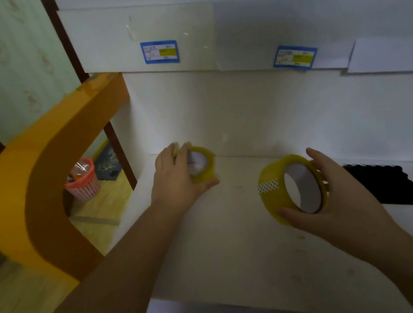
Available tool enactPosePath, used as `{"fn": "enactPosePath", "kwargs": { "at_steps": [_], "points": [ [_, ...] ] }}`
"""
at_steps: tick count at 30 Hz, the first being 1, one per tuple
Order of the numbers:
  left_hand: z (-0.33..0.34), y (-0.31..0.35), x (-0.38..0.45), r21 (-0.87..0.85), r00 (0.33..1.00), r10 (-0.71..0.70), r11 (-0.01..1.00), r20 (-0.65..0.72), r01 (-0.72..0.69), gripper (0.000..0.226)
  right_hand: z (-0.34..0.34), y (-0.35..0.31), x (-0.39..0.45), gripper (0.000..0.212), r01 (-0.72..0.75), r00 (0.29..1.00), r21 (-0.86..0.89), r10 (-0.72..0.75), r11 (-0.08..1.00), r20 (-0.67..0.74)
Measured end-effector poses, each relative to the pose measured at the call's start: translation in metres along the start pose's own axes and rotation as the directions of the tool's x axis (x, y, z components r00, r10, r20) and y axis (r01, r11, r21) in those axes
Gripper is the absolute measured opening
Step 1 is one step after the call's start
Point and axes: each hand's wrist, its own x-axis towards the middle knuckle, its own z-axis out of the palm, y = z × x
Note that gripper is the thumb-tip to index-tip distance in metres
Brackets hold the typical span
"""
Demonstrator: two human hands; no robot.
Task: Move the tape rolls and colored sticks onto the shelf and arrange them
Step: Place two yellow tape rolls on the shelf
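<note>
While my left hand (pixel 176 178) is gripping the small roll (pixel 201 164) near the shelf's (pixel 230 248) back wall, my right hand (pixel 338 188) is holding the big roll (pixel 292 186) tilted above mid-shelf; I'm aiming to set both down flat, side by side.

Left hand (pixel 175 174) gripping a small yellow tape roll (pixel 202 163) at the white shelf board (pixel 233 251) back. Right hand (pixel 336 194) gripping a larger yellow tape roll (pixel 278 187), held nearer.

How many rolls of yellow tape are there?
2. A smaller tape roll is gripped by the left hand near the shelf's back; a larger tape roll is in the right hand. None others are visible.
</note>
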Motion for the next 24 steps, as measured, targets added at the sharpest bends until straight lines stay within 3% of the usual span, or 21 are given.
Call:
{"fn": "enactPosePath", "kwargs": {
  "at_steps": [3, 8, 13, 24],
  "points": [
    [-0.013, -0.001, -0.021, -0.044, 0.996, -0.068, 0.997, -0.051, 0.066, 0.118, 0.006, -0.01, 0.019, 0.11, 0.026, 0.999, 0.007, -0.026, 1.0, 0.033],
    [-0.031, 0.002, -0.069, -0.116, 0.976, -0.159, 0.983, -0.15, 0.142, 0.108, 0.017, -0.039, 0.06, 0.083, 0.209, 0.974, -0.081, -0.2, 0.975, 0.103],
    [-0.056, -0.004, -0.092, -0.017, 0.975, -0.124, 0.992, -0.184, 0.123, 0.096, 0.047, -0.062, 0.119, 0.111, 0.213, 0.962, -0.074, -0.196, 0.974, 0.191],
    [-0.071, -0.001, -0.098, 0.093, 0.994, -0.096, 0.991, -0.056, 0.101, 0.089, 0.095, -0.092, 0.172, 0.114, 0.274, 0.913, -0.084, -0.232, 0.958, 0.335]
  ]
}}
